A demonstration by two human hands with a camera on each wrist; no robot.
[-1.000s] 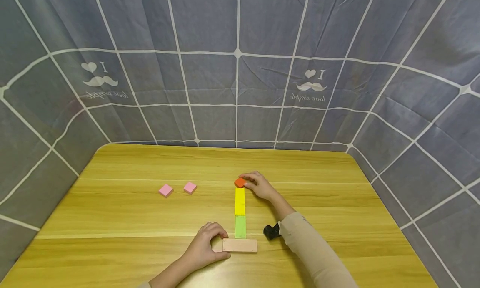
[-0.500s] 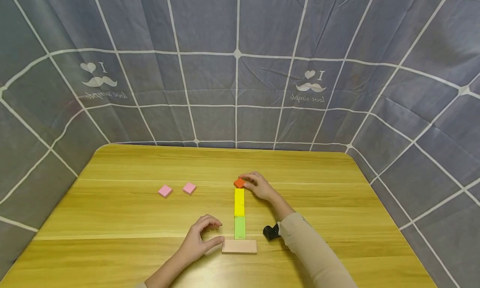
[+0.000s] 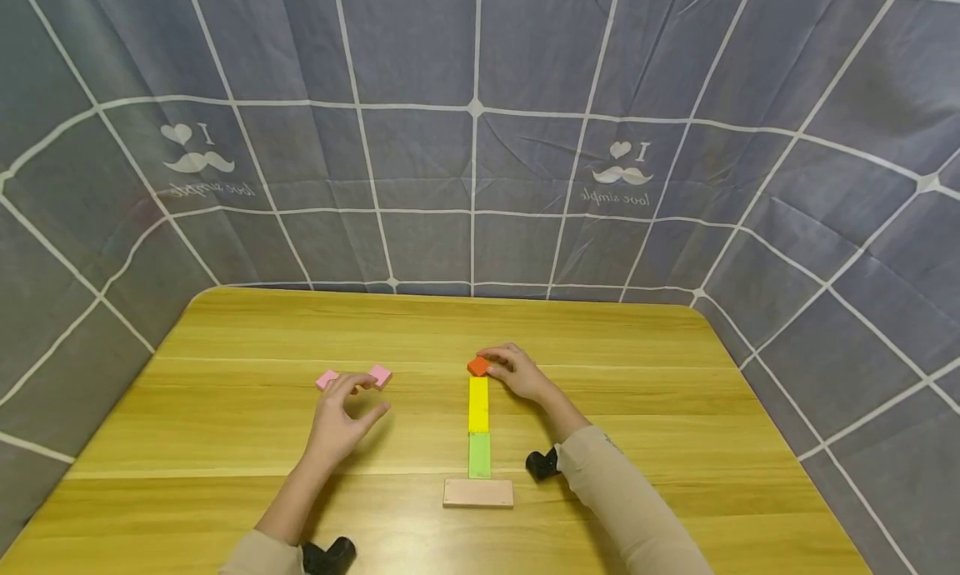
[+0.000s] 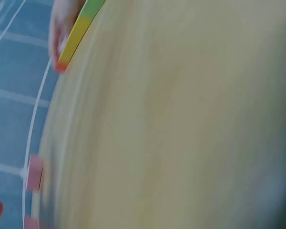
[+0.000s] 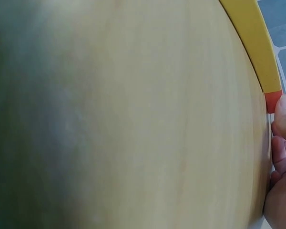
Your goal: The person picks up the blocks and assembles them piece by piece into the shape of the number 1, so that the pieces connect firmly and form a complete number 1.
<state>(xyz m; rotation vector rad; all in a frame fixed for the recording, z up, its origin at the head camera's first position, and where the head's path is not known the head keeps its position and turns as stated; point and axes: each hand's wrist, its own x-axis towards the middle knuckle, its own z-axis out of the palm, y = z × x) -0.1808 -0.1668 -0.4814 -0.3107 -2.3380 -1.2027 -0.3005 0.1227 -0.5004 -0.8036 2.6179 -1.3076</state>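
Note:
In the head view my left hand (image 3: 336,421) hovers by two pink square blocks, its thumb held apart from the fingers and nothing in its grasp. One pink block (image 3: 326,379) is partly hidden behind that hand; the other pink block (image 3: 382,375) sits just beyond its fingertips. My right hand (image 3: 517,373) pinches an orange block (image 3: 477,366) between thumb and fingers at the far end of a line of blocks. From there towards me follow a yellow block (image 3: 478,404), a light green block (image 3: 479,456) and a plain wooden block (image 3: 477,493) lying crosswise.
The blocks lie on a wood-grain table (image 3: 637,367). A grey curtain (image 3: 427,158) with white lines encloses its back and sides. Black wrist-worn devices (image 3: 330,556) show by both sleeves.
My left hand has let go of the plain wooden block and moved away to the left and forward, to the pink blocks. My right hand has stayed at the orange block.

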